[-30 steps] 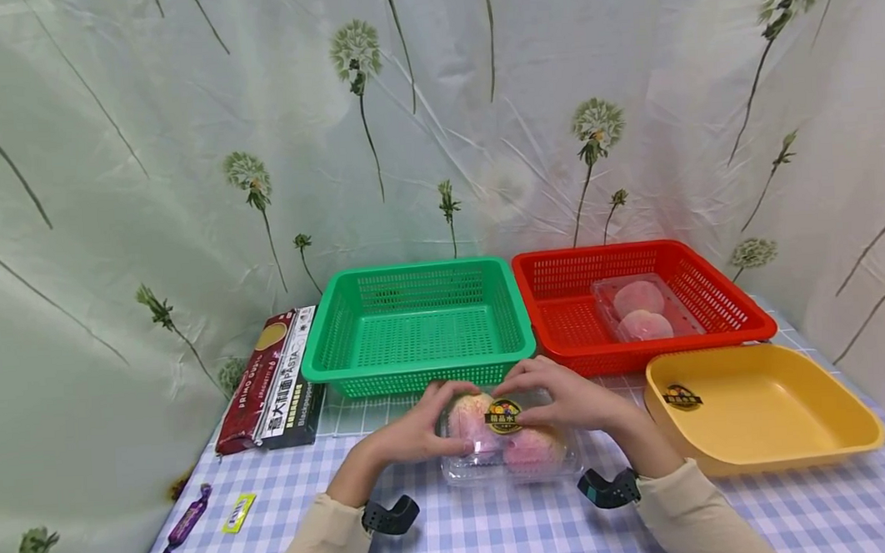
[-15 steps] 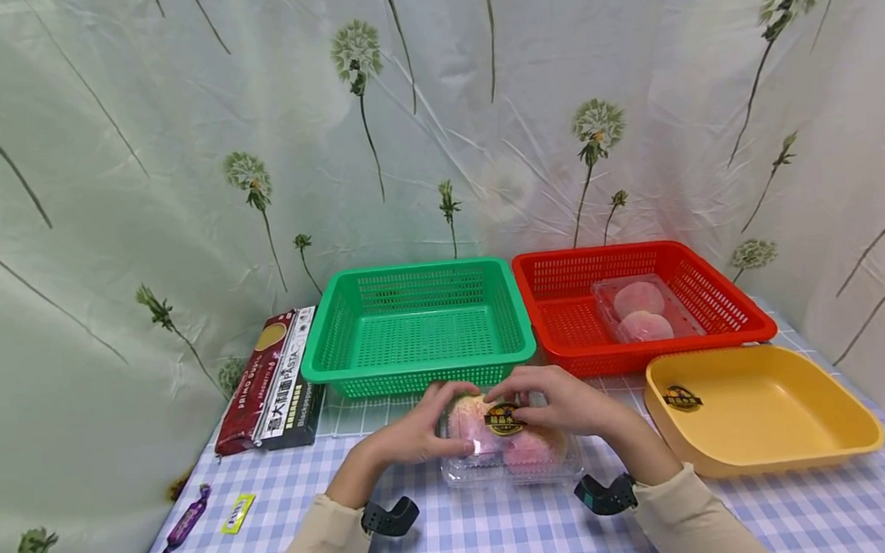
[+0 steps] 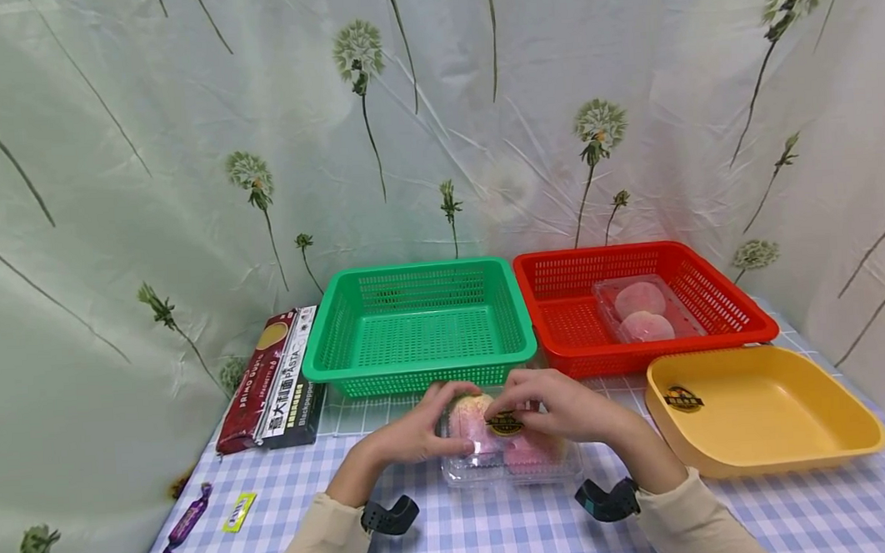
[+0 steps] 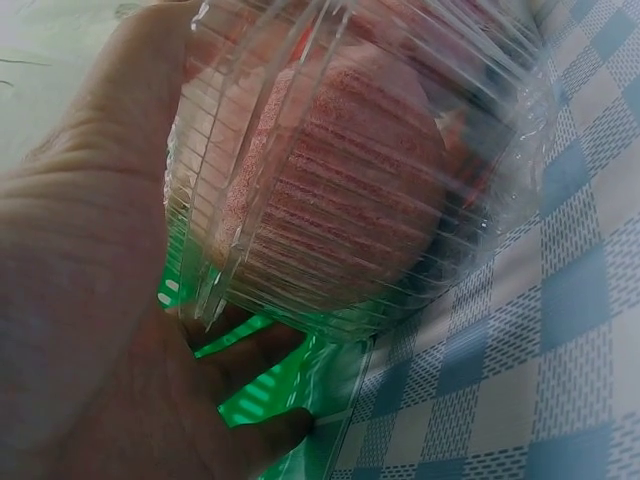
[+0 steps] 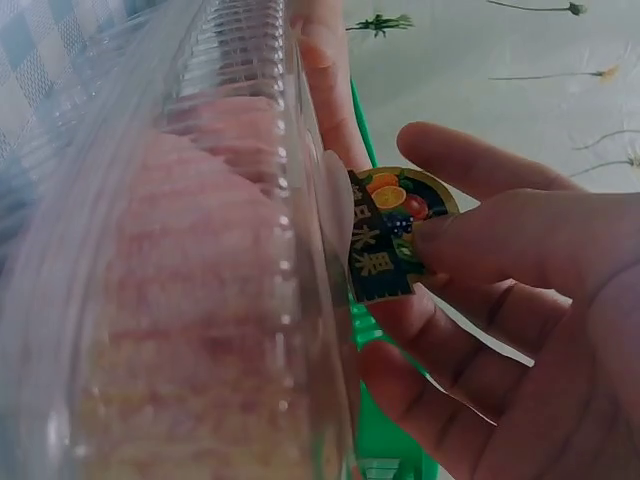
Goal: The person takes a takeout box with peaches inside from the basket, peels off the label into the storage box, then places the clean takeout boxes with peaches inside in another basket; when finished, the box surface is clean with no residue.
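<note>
A clear plastic clamshell box [image 3: 468,474] with peaches [image 3: 471,422] inside sits on the checked cloth, just in front of the green basket. My left hand [image 3: 429,427] grips the box's left side, thumb at the front and fingers toward the back. On its lid is a round dark fruit label [image 5: 385,235]. My right hand [image 3: 558,404] pinches the label between thumb and fingers; the right wrist view shows part of it raised off the plastic. The label's far side is hidden by fingers.
Behind stand a green basket [image 3: 320,368] and a red basket [image 3: 567,362], the red one holding another peach box [image 3: 688,322]. A yellow tub [image 3: 764,401] with a similar label [image 3: 682,397] is at right. Pasta packages [image 3: 275,381] and two wrapped sweets [image 3: 187,521] lie at left.
My right hand has shifted slightly over the lid, its fingers closing on the label, which now tilts up from the plastic. The left hand and box have stayed in place.
</note>
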A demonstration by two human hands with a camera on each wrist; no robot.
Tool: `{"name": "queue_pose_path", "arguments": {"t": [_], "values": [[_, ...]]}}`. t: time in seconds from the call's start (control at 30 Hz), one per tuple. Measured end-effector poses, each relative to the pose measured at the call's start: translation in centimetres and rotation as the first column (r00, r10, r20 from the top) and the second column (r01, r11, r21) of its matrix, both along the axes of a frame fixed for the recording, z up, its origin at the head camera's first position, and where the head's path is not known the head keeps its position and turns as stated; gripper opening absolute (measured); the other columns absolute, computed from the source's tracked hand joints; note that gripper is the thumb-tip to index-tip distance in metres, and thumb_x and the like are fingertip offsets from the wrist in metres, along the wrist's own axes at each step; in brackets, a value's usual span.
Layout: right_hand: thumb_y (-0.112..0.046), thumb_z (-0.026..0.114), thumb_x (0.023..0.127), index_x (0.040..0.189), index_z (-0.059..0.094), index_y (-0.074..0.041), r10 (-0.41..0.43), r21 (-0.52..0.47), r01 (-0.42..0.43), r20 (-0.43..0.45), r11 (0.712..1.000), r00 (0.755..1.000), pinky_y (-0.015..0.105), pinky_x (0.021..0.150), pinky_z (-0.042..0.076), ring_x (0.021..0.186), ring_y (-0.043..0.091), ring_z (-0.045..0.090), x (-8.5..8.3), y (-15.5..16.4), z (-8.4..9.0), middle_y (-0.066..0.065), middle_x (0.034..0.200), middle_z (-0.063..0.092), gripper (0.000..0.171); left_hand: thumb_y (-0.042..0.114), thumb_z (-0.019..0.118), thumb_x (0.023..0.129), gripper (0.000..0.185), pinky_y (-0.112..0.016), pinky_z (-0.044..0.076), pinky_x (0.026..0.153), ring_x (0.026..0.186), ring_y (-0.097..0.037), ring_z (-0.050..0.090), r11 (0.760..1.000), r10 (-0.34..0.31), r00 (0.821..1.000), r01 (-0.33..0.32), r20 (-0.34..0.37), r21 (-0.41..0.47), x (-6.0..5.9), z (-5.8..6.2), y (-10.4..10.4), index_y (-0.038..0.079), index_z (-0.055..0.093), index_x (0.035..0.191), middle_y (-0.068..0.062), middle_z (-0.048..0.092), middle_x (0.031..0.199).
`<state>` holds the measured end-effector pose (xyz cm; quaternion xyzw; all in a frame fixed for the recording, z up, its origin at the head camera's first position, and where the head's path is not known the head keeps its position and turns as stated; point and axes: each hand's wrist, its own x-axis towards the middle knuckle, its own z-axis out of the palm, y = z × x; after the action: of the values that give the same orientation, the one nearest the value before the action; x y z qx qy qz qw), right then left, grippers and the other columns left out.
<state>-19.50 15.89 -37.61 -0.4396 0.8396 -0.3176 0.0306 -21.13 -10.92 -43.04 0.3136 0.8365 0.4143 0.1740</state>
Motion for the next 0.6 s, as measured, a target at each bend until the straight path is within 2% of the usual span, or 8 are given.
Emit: {"name": "queue_pose_path", "arguments": {"t": [0.23, 0.6], "values": [[-0.002, 0.065, 0.091, 0.106, 0.078, -0.020, -0.011, 0.004, 0.011, 0.005, 1.000, 1.000, 0.021, 0.081, 0.054, 0.087, 0.003, 0.055, 0.36, -0.13, 0.24, -0.004, 0.095, 0.064, 0.027, 0.038, 0.075, 0.087, 0.070, -0.040, 0.046, 0.095, 0.119, -0.024, 0.043, 1.000, -0.002, 1.000, 0.002, -0.011, 0.002, -0.03, -0.11, -0.07, 0.038, 0.036, 0.146, -0.007, 0.035, 0.141], [-0.001, 0.066, 0.092, 0.107, 0.077, -0.015, -0.023, -0.026, 0.023, 0.012, 0.999, 1.000, 0.022, 0.083, 0.056, 0.089, 0.005, 0.059, 0.60, -0.19, 0.49, -0.003, 0.098, 0.069, 0.024, 0.038, 0.075, 0.087, 0.075, -0.041, 0.046, 0.094, 0.119, -0.024, 0.043, 1.000, -0.015, 1.000, 0.015, -0.019, 0.002, -0.12, -0.13, -0.02, 0.026, 0.035, 0.150, -0.007, 0.034, 0.142]]}}
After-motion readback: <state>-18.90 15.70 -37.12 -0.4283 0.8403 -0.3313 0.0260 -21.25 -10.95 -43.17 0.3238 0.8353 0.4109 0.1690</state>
